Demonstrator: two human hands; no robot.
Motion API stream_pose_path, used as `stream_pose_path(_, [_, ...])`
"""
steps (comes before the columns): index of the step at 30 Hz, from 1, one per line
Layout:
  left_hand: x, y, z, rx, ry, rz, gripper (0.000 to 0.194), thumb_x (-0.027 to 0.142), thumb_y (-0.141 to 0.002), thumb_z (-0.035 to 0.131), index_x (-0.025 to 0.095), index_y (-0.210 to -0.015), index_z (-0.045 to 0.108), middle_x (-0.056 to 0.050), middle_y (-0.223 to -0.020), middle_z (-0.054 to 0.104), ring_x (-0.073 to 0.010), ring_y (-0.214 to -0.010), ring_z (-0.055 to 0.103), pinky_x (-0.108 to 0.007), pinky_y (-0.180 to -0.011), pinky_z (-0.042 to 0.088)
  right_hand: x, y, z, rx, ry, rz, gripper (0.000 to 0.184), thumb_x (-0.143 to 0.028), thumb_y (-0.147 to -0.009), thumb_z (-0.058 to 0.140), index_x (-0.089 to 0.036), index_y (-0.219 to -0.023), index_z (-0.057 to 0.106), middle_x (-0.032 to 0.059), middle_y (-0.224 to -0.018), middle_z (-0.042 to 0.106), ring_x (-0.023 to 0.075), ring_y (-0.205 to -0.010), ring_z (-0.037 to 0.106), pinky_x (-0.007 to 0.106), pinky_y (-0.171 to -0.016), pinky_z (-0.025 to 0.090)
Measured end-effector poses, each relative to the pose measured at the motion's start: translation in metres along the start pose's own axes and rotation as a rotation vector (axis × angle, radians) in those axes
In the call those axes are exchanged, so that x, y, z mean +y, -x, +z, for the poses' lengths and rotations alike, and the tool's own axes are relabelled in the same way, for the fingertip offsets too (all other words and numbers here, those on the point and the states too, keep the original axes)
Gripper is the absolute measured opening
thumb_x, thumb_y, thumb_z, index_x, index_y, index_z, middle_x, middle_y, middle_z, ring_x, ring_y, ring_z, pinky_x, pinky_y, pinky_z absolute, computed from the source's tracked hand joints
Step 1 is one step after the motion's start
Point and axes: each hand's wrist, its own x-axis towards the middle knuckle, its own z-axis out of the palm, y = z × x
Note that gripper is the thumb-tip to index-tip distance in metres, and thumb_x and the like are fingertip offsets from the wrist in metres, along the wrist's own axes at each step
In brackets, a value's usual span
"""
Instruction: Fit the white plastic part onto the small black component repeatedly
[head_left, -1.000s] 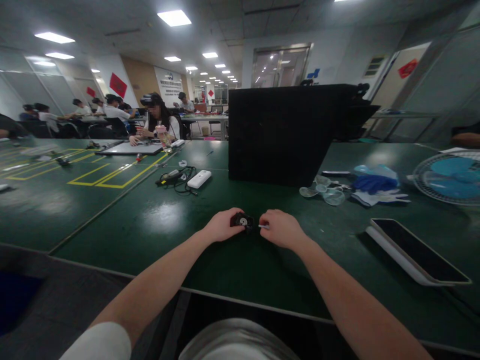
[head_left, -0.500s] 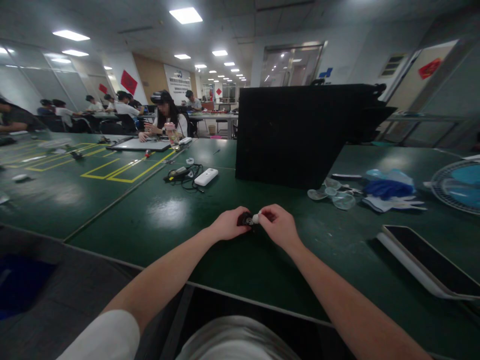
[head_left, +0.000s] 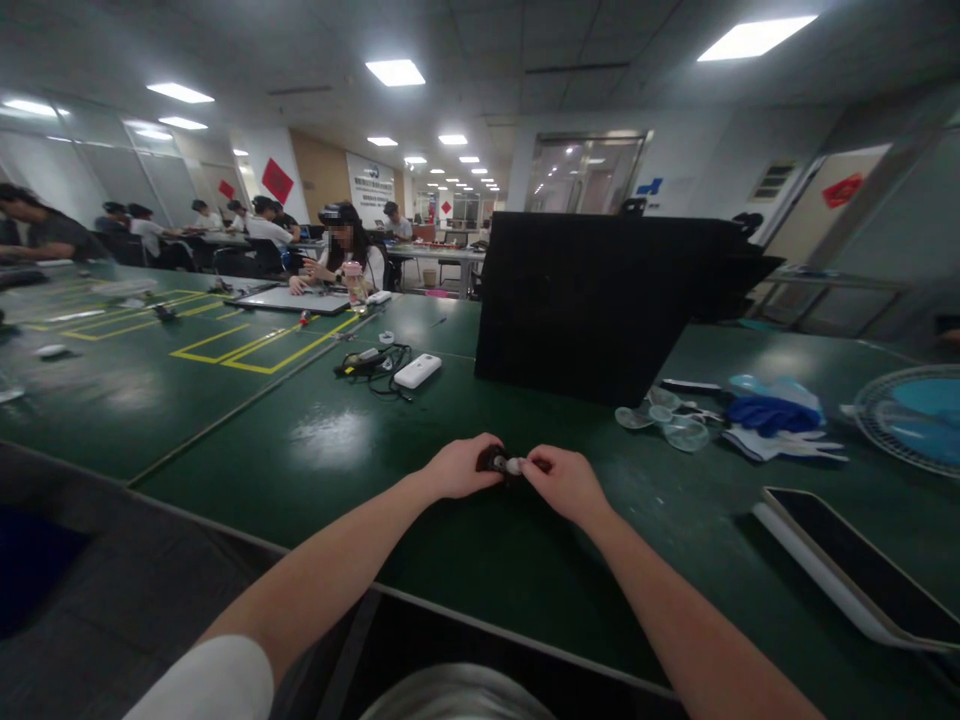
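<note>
Green and glossy, the surface (head_left: 247, 470) spreads before us under ceiling lights, with a large black box (head_left: 577, 310) standing on it, our landmark for everything else. On its near side, our left hand (head_left: 491, 460) holds a dark part (head_left: 490, 457), thumb and fingers narrowed around its outer end, presumably so that the inner end stays exposed. Facing it, our right hand (head_left: 526, 466) pinches a small white piece (head_left: 514, 466) in a fine grip, which probably suits so little a thing. The two pieces meet or nearly meet; we cannot tell whether they are joined. Both forearms reach inward, which seems to bring the work centrally before us. Left of the box lie a white device (head_left: 418, 371) and tangled cables (head_left: 375, 365); right of it, clear plastic cups (head_left: 664, 420) and blue-and-white gloves (head_left: 780, 425), perhaps set aside for elbow room. Nearer us, right of the box, a phone (head_left: 862, 560) lies on a white block (head_left: 814, 575). Beyond the box's left side, another person (head_left: 367, 265) sits working.
</note>
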Motion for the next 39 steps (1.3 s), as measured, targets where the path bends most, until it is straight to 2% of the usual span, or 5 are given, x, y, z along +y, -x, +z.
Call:
stream_pose_path(6, [-0.001, -0.001, 0.002, -0.013, 0.013, -0.022, 0.05, 0.039, -0.081, 0.072, 0.029, -0.127, 0.056, -0.002, -0.107, 0.072, -0.0207, -0.092, 0.07, -0.034, -0.083, 0.054, 0.002, 0.0, -0.005, 0.011, 0.005, 0.044, 0.062, -0.064, -0.097, 0.037, -0.021, -0.06, 0.062, 0.0002, -0.056, 0.059, 0.0145, -0.052, 0.053, 0.028, -0.051, 0.034])
stream_pose_path(21, [-0.009, -0.007, 0.003, 0.061, -0.03, 0.047, 0.049, 0.041, -0.079, 0.072, 0.023, -0.124, 0.061, -0.01, -0.125, 0.064, -0.0243, -0.107, 0.064, -0.039, -0.096, 0.052, 0.011, -0.005, -0.004, 0.023, -0.009, 0.175, 0.073, -0.074, -0.096, 0.024, -0.02, -0.066, 0.064, 0.004, -0.06, 0.062, 0.0164, -0.054, 0.056, 0.029, -0.052, 0.034])
stream_pose_path(26, [-0.039, -0.001, -0.034, -0.003, -0.019, -0.078, 0.048, 0.032, -0.078, 0.068, 0.025, -0.125, 0.06, -0.005, -0.11, 0.07, -0.022, -0.095, 0.068, -0.035, -0.088, 0.053, 0.013, -0.003, -0.007, -0.011, -0.045, 0.204, 0.072, -0.074, -0.095, 0.024, -0.02, -0.069, 0.064, 0.0046, -0.064, 0.063, 0.017, -0.057, 0.058, 0.029, -0.054, 0.039])
stream_pose_path(32, [-0.095, 0.034, -0.093, 0.204, -0.363, -0.243, 0.052, 0.026, -0.076, 0.067, 0.026, -0.128, 0.059, -0.008, -0.124, 0.063, -0.0265, -0.103, 0.065, -0.038, -0.091, 0.052, 0.011, -0.002, -0.005, -0.083, -0.075, 0.187, 0.069, -0.074, -0.096, 0.025, -0.021, -0.073, 0.062, 0.0035, -0.065, 0.06, 0.0171, -0.058, 0.056, 0.029, -0.055, 0.041])
stream_pose_path(39, [-0.112, 0.048, -0.112, 0.182, -0.689, -0.204, 0.058, 0.015, -0.076, 0.062, 0.03, -0.132, 0.062, -0.01, -0.135, 0.053, -0.0302, -0.117, 0.058, -0.041, -0.104, 0.045, 0.008, -0.001, -0.003, -0.132, -0.077, 0.187, 0.068, -0.073, -0.096, 0.025, -0.02, -0.074, 0.063, 0.0043, -0.066, 0.06, 0.0176, -0.059, 0.056, 0.029, -0.055, 0.042])
